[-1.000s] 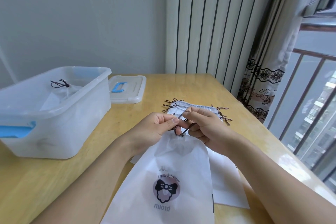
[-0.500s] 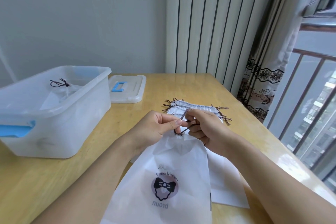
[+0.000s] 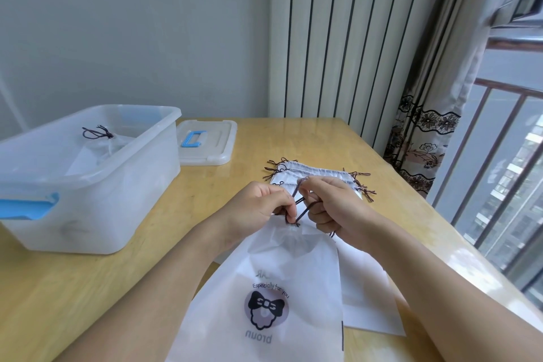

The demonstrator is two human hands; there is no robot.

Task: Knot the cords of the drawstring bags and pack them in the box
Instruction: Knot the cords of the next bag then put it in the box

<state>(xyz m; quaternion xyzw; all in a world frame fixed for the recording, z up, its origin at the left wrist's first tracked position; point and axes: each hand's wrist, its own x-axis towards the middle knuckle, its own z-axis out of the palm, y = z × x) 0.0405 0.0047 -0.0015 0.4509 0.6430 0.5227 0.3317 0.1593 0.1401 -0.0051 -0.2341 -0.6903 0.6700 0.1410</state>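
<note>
Knotting step: left hand [image 3: 260,206] pinches the bag [image 3: 273,288] neck, right hand [image 3: 333,209] grips the cord [image 3: 299,186]; next, pull tight, then box [image 3: 88,173].

Light wood tabletop [image 3: 205,194], glossy, its far edge against the wall and radiator. Far left on it: translucent plastic box [image 3: 97,200] with a blue latch at its near end, open-topped. Just beside the box, toward the back: its lid [image 3: 210,142], flat, blue handle facing up. Centre-right: stack of white drawstring bags [image 3: 364,282] lying flat, gathered mouths with dark cord ends pointing to the far side. Near edge, centre: one white bag [image 3: 264,297] with a bow print and "Especially for you", lying partly over the stack, mouth end bunched and lifted.
</note>
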